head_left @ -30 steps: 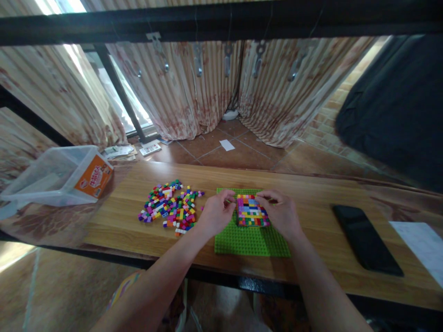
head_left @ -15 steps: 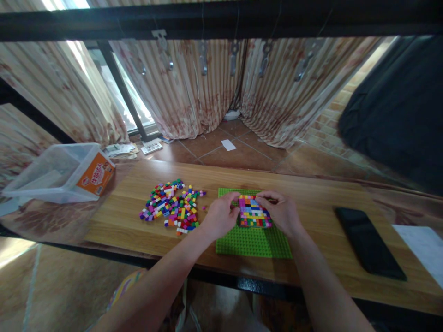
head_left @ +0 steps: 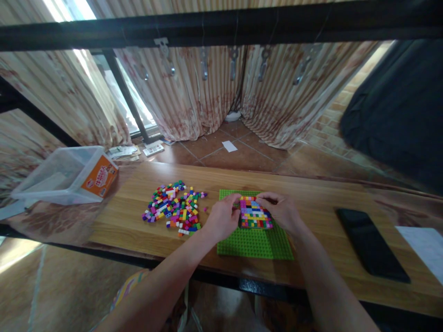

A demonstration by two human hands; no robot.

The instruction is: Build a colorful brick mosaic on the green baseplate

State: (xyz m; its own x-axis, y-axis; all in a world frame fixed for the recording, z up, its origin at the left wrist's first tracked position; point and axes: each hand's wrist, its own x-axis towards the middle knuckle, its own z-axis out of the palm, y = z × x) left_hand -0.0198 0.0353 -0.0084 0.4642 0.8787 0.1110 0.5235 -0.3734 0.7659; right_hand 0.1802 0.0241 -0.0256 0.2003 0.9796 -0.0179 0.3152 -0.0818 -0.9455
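Note:
A multicoloured block of toy building bricks (head_left: pixel 255 214), laid in rows, sits over the upper part of a green studded baseplate (head_left: pixel 254 244). My left hand (head_left: pixel 226 216) grips the left edge of this block, with thumb and index finger curled at its upper left corner. At the upper right corner, my right hand (head_left: pixel 280 210) has its fingers bent over the edge and closed on the block. The fingertips partly cover both sides, so whether any single loose brick is between them cannot be made out.
Loose coloured bricks (head_left: pixel 176 210) lie in a spread pile left of the baseplate on the wooden table (head_left: pixel 121 221). A black phone (head_left: pixel 372 244) and white paper (head_left: pixel 424 249) lie to the right. A clear plastic bin (head_left: pixel 65 177) stands at the far left.
The view has shifted slightly, moving the whole scene a little down and to the right. Both hands keep the same hold on the brick block, with hardly any visible movement.

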